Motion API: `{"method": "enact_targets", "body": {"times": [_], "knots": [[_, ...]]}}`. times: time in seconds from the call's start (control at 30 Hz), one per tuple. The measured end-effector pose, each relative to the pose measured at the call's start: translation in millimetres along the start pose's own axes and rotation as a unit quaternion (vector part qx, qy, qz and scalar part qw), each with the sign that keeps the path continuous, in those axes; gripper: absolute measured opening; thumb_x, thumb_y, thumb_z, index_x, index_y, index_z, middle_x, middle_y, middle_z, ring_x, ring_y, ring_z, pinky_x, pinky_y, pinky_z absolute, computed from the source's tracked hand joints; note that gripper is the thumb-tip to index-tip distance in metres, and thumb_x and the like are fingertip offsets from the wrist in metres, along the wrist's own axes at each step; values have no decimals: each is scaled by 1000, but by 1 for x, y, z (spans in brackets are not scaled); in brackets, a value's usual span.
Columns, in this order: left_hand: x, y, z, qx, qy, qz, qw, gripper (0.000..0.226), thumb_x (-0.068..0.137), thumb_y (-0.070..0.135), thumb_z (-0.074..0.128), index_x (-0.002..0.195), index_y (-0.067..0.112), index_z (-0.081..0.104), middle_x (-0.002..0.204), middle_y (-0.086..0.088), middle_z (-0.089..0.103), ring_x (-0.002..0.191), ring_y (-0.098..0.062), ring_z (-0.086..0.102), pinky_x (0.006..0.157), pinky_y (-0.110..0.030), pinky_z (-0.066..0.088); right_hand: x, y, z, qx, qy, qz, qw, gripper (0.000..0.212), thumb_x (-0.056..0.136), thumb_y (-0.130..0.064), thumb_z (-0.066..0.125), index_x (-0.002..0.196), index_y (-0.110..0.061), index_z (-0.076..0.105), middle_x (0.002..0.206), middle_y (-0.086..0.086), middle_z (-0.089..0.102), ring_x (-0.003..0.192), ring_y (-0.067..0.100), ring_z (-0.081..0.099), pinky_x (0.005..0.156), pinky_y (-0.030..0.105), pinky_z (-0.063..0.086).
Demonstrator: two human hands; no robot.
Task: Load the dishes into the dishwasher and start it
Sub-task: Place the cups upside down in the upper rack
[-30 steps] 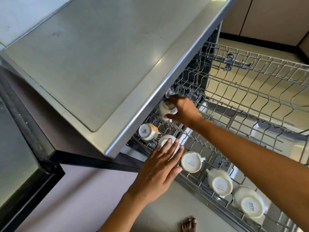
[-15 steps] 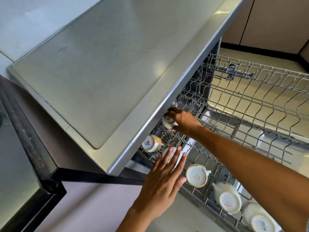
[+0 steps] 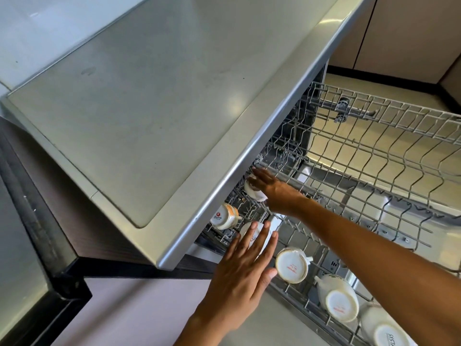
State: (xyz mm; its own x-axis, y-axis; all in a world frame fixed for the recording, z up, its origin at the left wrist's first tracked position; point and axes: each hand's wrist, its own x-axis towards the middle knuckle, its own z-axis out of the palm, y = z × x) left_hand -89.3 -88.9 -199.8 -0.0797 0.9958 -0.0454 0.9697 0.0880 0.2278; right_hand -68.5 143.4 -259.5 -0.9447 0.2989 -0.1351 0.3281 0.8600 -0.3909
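The dishwasher's cup rack (image 3: 321, 245) is pulled out, with a row of white cups upside down along its near edge. My right hand (image 3: 278, 192) reaches to the rack's back left, under the machine's top edge, and holds a small white cup (image 3: 252, 191) low among the tines. My left hand (image 3: 245, 270) has straight, spread fingers, and its fingertips lie on an upturned white cup (image 3: 249, 232). Beside that stand a white and orange cup (image 3: 223, 217) and a cup with a red mark (image 3: 291, 265).
The dishwasher's steel top (image 3: 162, 108) overhangs the rack's left end. A shallow wire tray (image 3: 399, 116) is pulled out above the cup rack. Two more upturned cups (image 3: 339, 299) (image 3: 386, 330) stand at the lower right. A dark framed panel (image 3: 37, 258) stands at the left.
My right hand has carried the small cup down and further back under the top edge, into the tines. The left hand has stayed on its cup.
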Motion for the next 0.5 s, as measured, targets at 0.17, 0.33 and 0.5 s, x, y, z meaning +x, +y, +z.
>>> {"method": "enact_targets", "body": {"times": [0.17, 0.33, 0.5], "knots": [[1, -1, 1, 9, -10, -5, 1000, 54, 104, 44, 13, 153, 23, 7, 160, 5, 4, 147, -17, 0, 110, -56, 12, -11, -6, -7, -50, -2, 4, 999, 88, 86, 9, 46, 149, -24, -7, 149, -1, -27, 136, 17, -22, 108, 30, 35], [0, -1, 3, 14, -7, 1, 1000, 52, 104, 45, 13, 153, 26, 10, 160, 6, 6, 146, -16, 1, 118, -41, 6, -30, -24, -20, -16, 34, 75, 996, 71, 89, 8, 42, 149, -22, 17, 157, 8, 5, 134, 26, 35, 77, 23, 53], [-4, 6, 0, 33, 16, -19, 999, 50, 104, 42, 19, 148, 21, 31, 156, 0, 25, 145, -18, 15, 114, -41, 25, -82, -42, -31, 66, 157, 149, 974, 31, 92, -6, 49, 120, -15, 60, 106, 8, 68, 79, 22, 67, 68, 32, 57]]}}
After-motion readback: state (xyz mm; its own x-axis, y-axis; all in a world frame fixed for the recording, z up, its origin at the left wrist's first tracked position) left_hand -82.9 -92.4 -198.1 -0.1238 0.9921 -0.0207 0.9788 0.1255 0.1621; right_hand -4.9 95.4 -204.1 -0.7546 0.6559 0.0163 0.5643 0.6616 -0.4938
